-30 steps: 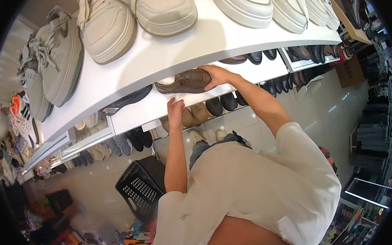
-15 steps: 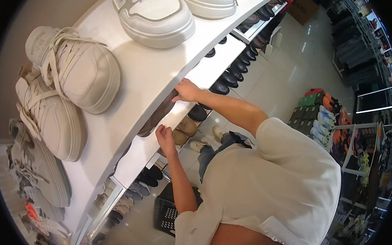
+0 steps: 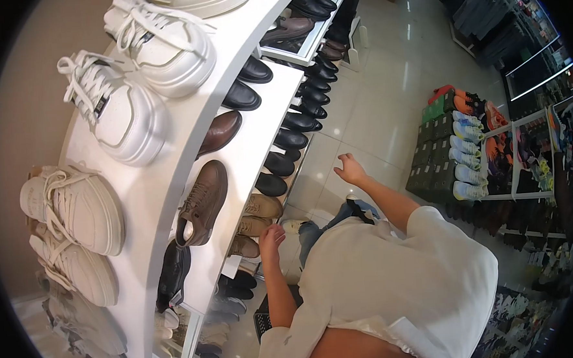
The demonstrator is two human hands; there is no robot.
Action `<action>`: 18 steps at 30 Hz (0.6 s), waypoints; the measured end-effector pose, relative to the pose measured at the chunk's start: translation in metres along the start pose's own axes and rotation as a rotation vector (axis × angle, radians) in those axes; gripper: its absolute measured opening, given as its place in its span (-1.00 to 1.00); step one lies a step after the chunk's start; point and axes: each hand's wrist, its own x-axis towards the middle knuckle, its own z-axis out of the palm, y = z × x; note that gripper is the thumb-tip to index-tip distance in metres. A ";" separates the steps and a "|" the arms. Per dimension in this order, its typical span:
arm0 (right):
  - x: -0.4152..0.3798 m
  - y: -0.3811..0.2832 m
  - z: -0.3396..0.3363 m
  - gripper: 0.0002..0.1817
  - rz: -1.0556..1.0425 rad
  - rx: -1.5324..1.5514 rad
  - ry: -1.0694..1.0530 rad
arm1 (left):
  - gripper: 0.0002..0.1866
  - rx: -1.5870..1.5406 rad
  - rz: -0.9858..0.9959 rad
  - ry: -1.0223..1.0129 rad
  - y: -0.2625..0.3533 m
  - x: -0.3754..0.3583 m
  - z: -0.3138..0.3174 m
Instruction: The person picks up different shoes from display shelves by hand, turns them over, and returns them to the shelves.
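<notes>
Brown shoe (image 3: 201, 201) lies alone on the middle shelf (image 3: 246, 158), long axis along the shelf, up-left of the nearer left hand (image 3: 271, 239) (fingers loosely curled, holding nothing); right hand (image 3: 349, 171) open, farther off.

Pale tiled floor (image 3: 387, 115), curved white shelves (image 3: 170, 178), beige wall (image 3: 30, 108).

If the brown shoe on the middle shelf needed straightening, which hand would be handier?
Probably the left hand: it hangs empty close by the shelf edge, just below the brown shoe. The right hand is open, out over the floor, away from the shelf.
</notes>
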 end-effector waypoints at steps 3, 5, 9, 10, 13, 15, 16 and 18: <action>-0.002 0.122 0.007 -0.46 0.196 -0.104 -0.101 | -0.62 -0.036 -0.109 0.028 -0.012 0.001 0.010; -0.018 0.207 0.016 -0.58 0.260 -0.121 -0.145 | -0.62 -0.081 -0.121 0.061 -0.022 0.012 0.016; -0.075 0.331 0.017 -0.62 0.571 0.157 -0.188 | -0.62 -0.104 -0.073 0.128 -0.023 0.015 0.069; -0.091 0.340 0.007 -0.63 0.633 0.219 -0.196 | -0.62 -0.110 -0.073 0.141 -0.027 0.017 0.091; -0.131 0.387 -0.004 -0.61 0.716 0.396 -0.226 | -0.61 -0.092 -0.050 0.039 -0.032 0.016 0.158; -0.152 0.408 -0.009 -0.62 0.775 0.425 -0.220 | -0.61 -0.086 -0.058 0.019 -0.033 0.011 0.219; -0.158 0.415 -0.015 -0.63 0.844 0.455 -0.200 | -0.62 -0.066 -0.068 -0.034 -0.035 0.011 0.245; -0.168 0.424 -0.024 -0.66 0.889 0.533 -0.148 | -0.62 -0.042 -0.084 -0.090 -0.041 0.009 0.293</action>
